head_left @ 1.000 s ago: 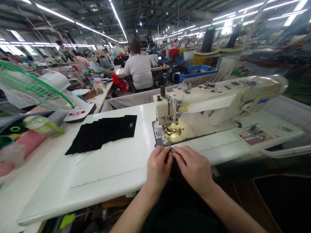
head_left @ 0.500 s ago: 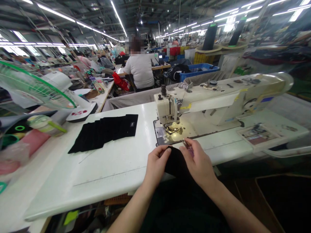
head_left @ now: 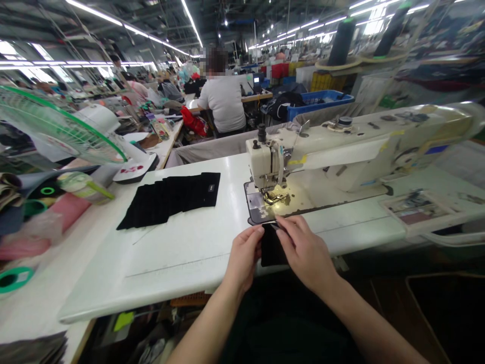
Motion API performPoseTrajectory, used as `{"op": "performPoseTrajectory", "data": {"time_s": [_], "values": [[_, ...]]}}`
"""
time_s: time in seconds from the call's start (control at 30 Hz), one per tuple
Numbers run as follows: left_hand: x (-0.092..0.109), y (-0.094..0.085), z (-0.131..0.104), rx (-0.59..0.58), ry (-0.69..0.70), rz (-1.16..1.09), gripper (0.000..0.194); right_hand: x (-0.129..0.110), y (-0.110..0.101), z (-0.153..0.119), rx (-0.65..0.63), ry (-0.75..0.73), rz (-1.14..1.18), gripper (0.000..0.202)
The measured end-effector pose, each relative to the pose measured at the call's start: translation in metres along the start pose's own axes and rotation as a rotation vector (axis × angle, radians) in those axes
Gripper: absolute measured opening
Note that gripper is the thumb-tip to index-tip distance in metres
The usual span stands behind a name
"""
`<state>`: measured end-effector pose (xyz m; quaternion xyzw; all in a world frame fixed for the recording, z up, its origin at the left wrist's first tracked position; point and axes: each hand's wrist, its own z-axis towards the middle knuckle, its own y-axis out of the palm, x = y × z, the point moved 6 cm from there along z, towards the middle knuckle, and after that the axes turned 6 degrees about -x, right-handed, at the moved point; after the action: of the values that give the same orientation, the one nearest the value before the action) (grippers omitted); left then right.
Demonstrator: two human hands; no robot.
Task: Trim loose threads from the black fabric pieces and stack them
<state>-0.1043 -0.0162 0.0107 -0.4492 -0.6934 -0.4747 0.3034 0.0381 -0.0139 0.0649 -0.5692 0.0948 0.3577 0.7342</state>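
Note:
A black cloth piece [head_left: 272,248] hangs at the table's front edge, just before the sewing machine [head_left: 265,164]. Its upper left corner is pinched between the thumb and fingers of my left hand [head_left: 242,255]. My right hand [head_left: 305,250] is closed at the cloth's upper right side; a small pointed tool seems to show between its fingers, mostly hidden. The machine's lit needle area [head_left: 276,197] lies right behind my fingertips. To the left, a row of overlapping black cloth pieces [head_left: 170,199] with a small label rests on the white table [head_left: 182,253].
A fan [head_left: 60,126] with a green rim stands at the left, beside rolls and a green tape ring [head_left: 15,279]. Behind the machine are a blue basket [head_left: 320,103] and a seated person in a white top [head_left: 223,103]. A parts tray [head_left: 420,207] is at the right.
The camera view has shifted, so the table and machine sit slightly right and higher. The black cloth now hangs flatter between my hands, and my right hand has turned its fingers over its top edge.

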Motion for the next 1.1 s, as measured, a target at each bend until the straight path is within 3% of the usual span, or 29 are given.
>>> {"op": "performPoseTrajectory", "data": {"time_s": [0.23,0.77,1.1], "values": [[0.001,0.003,-0.004,-0.008,0.023,0.047,0.034,-0.005,0.009,-0.003,0.051,-0.061,0.001,0.033],[-0.003,0.008,-0.005,-0.021,0.041,0.061,0.033,-0.005,0.007,-0.003,0.081,-0.057,-0.020,0.032],[0.000,0.010,-0.006,-0.015,0.054,0.080,0.029,-0.010,0.006,-0.006,0.164,-0.115,-0.110,0.031]]}}
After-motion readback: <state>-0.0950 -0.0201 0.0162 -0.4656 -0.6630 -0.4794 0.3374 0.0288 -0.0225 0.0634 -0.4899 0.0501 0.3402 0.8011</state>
